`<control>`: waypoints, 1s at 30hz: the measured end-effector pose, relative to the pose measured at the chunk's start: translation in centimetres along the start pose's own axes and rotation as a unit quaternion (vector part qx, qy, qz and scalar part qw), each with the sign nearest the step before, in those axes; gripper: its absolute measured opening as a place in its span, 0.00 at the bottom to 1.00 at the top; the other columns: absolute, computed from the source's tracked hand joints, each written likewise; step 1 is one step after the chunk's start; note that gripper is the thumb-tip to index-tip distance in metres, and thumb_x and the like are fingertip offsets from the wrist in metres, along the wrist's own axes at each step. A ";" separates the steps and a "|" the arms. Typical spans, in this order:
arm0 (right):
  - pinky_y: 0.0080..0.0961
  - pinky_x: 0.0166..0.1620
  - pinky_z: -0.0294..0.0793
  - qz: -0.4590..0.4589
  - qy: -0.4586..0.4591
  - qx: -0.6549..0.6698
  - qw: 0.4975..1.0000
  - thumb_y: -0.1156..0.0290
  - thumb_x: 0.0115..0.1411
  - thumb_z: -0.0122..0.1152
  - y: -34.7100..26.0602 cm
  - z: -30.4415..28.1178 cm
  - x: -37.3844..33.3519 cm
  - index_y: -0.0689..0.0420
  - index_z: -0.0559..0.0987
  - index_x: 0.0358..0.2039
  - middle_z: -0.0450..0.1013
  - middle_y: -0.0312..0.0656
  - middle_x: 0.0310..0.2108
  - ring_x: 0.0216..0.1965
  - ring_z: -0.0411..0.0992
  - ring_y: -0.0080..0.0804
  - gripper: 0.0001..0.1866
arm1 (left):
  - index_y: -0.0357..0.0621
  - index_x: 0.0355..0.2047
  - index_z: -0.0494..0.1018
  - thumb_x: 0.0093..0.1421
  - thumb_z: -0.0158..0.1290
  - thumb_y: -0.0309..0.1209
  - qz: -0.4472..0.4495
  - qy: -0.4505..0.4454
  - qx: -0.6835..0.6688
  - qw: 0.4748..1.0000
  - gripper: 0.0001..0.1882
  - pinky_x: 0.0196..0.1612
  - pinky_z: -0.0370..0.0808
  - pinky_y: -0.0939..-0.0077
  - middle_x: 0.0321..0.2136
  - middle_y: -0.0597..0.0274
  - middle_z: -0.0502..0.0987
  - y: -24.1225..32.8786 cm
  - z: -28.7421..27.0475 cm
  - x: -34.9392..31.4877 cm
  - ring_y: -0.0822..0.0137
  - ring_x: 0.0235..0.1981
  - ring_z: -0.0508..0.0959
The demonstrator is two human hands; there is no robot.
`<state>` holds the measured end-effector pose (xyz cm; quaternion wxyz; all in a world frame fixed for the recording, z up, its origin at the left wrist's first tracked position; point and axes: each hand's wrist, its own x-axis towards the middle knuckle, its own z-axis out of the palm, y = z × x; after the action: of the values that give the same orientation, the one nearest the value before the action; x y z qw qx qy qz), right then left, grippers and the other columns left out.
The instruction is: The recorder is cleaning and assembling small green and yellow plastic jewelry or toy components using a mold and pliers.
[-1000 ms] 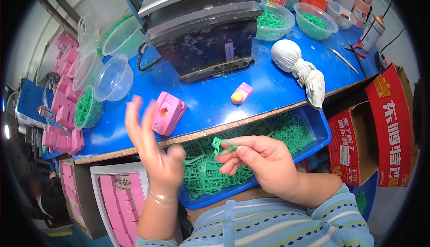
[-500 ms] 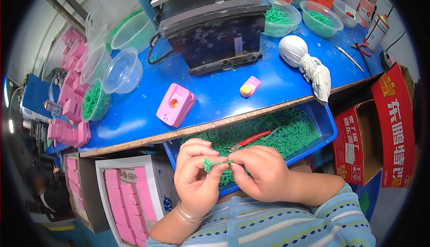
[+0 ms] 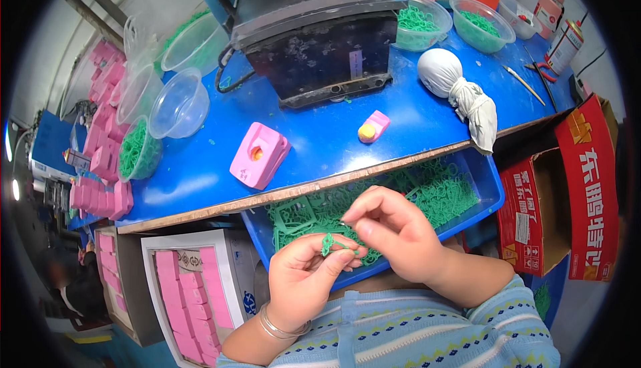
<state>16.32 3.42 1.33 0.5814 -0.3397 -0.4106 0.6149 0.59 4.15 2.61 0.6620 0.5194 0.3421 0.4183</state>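
Note:
My left hand [image 3: 299, 281] pinches a small green plastic-like piece [image 3: 328, 243] with a bunched end, thumb against fingers. Just right of it and slightly higher, my right hand [image 3: 402, 244] is separate from the piece, its fingers curled together; what they hold, if anything, is hidden. Both hands are over a blue tray [image 3: 495, 194] heaped with green pieces [image 3: 447, 198]. Cutting pliers in this tray are mostly covered by my right hand, so I cannot tell whether it touches them.
On the blue table [image 3: 307, 157] lie a pink mould block [image 3: 262, 169], a smaller pink piece [image 3: 378, 122] and a white cloth bundle [image 3: 442, 74]. A dark machine [image 3: 320, 61] stands behind. Clear bowls [image 3: 180, 104] are at left, a red carton [image 3: 527, 214] at right.
My right hand has let go of the green piece and moved up and right, over the pliers. My left hand keeps the piece, slightly lower.

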 end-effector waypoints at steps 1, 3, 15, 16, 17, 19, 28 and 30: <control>0.19 0.36 0.67 -0.031 -0.031 -0.042 0.998 0.75 0.58 0.52 -0.7 0.1 0.1 0.60 0.72 0.35 0.65 0.38 0.36 0.31 0.66 0.21 0.05 | 0.29 0.35 0.71 0.56 0.50 0.18 -0.026 0.005 -0.035 0.999 0.06 0.37 0.74 0.79 0.33 0.53 0.76 -0.1 0.0 0.0 0.71 0.32 0.76; 0.24 0.48 0.62 -0.041 -0.110 -0.106 0.987 0.78 0.54 0.53 -0.8 -0.4 0.0 0.61 0.71 0.37 0.61 0.41 0.40 0.43 0.62 0.24 0.09 | 0.29 0.35 0.72 0.56 0.51 0.18 -0.006 0.016 -0.018 1.000 0.06 0.37 0.74 0.79 0.33 0.54 0.75 -0.1 0.1 -0.1 0.71 0.32 0.76; 0.22 0.47 0.64 0.024 -0.092 0.110 0.989 0.81 0.54 0.55 0.3 -0.1 -0.4 0.60 0.71 0.32 0.62 0.41 0.39 0.41 0.64 0.22 0.05 | 0.33 0.31 0.73 0.52 0.55 0.20 0.090 0.027 0.155 0.983 0.06 0.35 0.72 0.79 0.30 0.57 0.75 0.1 0.4 -0.2 0.70 0.32 0.75; 0.22 0.47 0.64 0.037 -0.096 0.124 0.987 0.81 0.53 0.55 0.3 -0.1 -0.4 0.60 0.71 0.32 0.62 0.41 0.39 0.41 0.64 0.22 0.05 | 0.33 0.31 0.73 0.52 0.55 0.19 0.103 0.026 0.168 0.980 0.05 0.33 0.73 0.79 0.30 0.54 0.76 0.1 0.3 -0.1 0.68 0.31 0.76; 0.22 0.47 0.64 0.037 -0.095 0.124 0.987 0.81 0.53 0.55 0.2 -0.1 -0.4 0.60 0.71 0.32 0.62 0.41 0.39 0.41 0.64 0.22 0.05 | 0.33 0.31 0.73 0.52 0.55 0.19 0.103 0.026 0.168 0.980 0.05 0.33 0.73 0.79 0.30 0.54 0.76 0.1 0.3 -0.1 0.68 0.31 0.76; 0.21 0.46 0.65 0.053 -0.083 0.168 0.981 0.80 0.54 0.54 0.2 0.2 -0.3 0.61 0.72 0.31 0.64 0.39 0.37 0.40 0.65 0.22 0.03 | 0.34 0.30 0.73 0.51 0.56 0.20 0.151 0.025 0.245 0.957 0.05 0.33 0.73 0.77 0.29 0.55 0.77 0.0 0.2 0.0 0.66 0.30 0.77; 0.23 0.47 0.64 0.110 -0.096 0.217 0.965 0.80 0.54 0.56 0.2 0.0 -0.3 0.59 0.71 0.32 0.63 0.39 0.40 0.42 0.63 0.23 0.05 | 0.35 0.30 0.73 0.50 0.56 0.20 0.173 0.013 0.262 0.949 0.06 0.33 0.73 0.76 0.28 0.55 0.77 -0.2 -0.2 0.3 0.64 0.30 0.77; 0.22 0.47 0.63 0.125 -0.100 0.218 0.963 0.80 0.54 0.55 0.0 0.0 -0.2 0.59 0.71 0.32 0.63 0.39 0.40 0.43 0.63 0.23 0.05 | 0.35 0.30 0.74 0.50 0.57 0.20 0.159 0.017 0.252 0.955 0.06 0.33 0.73 0.76 0.28 0.55 0.77 0.0 -0.2 0.2 0.64 0.30 0.77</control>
<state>16.35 3.22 1.34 0.5162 -0.1899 -0.2767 0.7880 0.51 4.38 2.53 0.4291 0.7098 0.3604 0.4268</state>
